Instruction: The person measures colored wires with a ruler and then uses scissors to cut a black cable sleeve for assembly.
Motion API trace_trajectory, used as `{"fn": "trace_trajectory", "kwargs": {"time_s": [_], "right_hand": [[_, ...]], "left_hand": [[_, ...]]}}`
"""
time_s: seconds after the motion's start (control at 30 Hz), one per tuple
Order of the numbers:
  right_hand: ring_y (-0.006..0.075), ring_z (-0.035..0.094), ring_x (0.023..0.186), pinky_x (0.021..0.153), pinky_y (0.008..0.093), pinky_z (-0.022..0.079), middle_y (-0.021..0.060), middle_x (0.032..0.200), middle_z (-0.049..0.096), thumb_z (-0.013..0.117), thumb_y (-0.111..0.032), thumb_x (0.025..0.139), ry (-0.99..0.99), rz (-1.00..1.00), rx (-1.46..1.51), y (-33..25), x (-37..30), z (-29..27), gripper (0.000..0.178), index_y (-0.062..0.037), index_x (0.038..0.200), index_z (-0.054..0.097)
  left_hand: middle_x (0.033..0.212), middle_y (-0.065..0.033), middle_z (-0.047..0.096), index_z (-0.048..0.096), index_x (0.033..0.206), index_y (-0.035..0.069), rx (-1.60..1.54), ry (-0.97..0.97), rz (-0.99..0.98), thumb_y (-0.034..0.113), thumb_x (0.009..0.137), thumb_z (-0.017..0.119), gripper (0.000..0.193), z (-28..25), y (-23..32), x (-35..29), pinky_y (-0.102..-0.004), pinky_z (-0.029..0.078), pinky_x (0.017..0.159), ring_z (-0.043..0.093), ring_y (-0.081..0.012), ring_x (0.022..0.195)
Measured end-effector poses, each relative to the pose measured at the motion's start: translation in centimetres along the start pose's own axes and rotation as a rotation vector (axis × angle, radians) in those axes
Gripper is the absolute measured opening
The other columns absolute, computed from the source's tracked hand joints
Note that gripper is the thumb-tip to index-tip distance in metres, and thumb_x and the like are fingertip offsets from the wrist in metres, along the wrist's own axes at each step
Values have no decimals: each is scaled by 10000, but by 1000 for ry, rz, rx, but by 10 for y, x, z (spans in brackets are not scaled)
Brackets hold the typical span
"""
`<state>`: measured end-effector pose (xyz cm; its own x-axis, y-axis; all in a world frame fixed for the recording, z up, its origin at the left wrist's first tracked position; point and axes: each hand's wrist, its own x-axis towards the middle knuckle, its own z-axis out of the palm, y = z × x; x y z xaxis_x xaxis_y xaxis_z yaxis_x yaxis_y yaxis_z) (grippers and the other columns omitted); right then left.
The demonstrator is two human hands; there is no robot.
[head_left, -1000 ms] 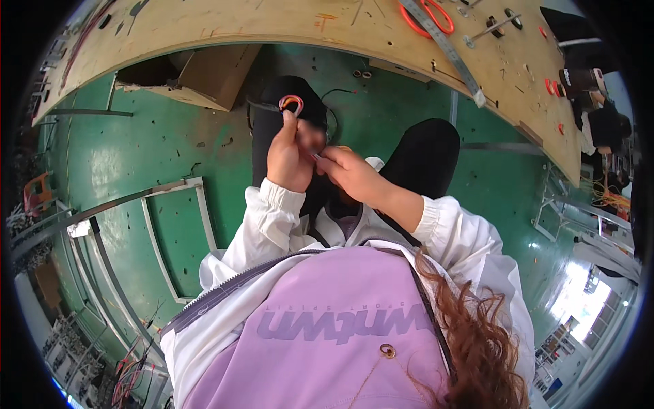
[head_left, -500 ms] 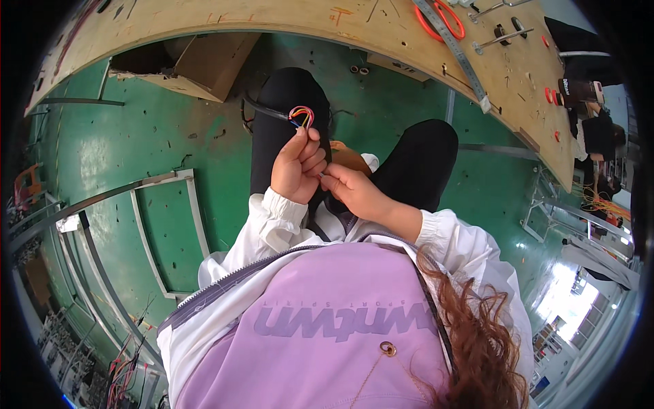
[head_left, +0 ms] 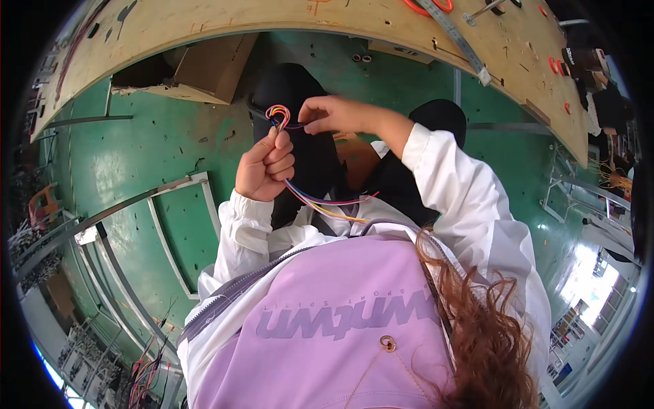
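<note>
Holding a bunch of thin wires (head_left: 278,109) in the left hand (head_left: 266,167), with fingers curled tight around the middle. Up in the air over the lap, close to the left knee (head_left: 286,78), and well apart from the counter (head_left: 272,15). Bent round into a small loop just past the thumb, on the side away from the body, and facing the counter. Going lengthwise down through the fist from there. Coming out again under the little finger, then swinging to the right in a soft curve, with loose ends pointing right, nearly sideways. Coloured red, pink, blue and yellow. Spread a bit at the tips, with red on the counter side and yellow nearer the body. Just right of the loop with the right hand (head_left: 327,114), with thumb and fingers bent close together. Too small to tell whether pinching a thin dark strand there or only touching.
</note>
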<state>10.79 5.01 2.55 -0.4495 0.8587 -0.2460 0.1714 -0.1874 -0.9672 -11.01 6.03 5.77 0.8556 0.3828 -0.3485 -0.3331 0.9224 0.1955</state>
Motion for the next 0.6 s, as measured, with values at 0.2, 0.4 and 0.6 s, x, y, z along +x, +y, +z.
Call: {"fn": "trace_trajectory", "kwargs": {"time_s": [0.2,0.4,0.6], "right_hand": [[74,521,781,738,221,422,6,822,577,531,-238,890,-182,106,220,-11,3,-8,239,-11,933,594],[40,442,600,568,190,368,-41,663,504,531,-246,892,-141,100,84,-28,-7,-15,240,-19,908,605],[32,376,482,454,192,308,-43,556,441,497,-226,902,-175,157,-6,-53,-33,-32,240,-17,925,612]], "left_hand": [[560,62,254,376,753,104,39,-72,-120,271,958,354,266,-5,7,-6,-202,174,390,181,-46,423],[551,75,232,434,776,80,40,-77,-123,272,958,355,276,-7,8,-9,-204,152,385,170,-37,422],[543,75,238,434,787,85,230,29,-74,284,963,348,279,0,5,-9,-201,154,384,173,-34,419]]}}
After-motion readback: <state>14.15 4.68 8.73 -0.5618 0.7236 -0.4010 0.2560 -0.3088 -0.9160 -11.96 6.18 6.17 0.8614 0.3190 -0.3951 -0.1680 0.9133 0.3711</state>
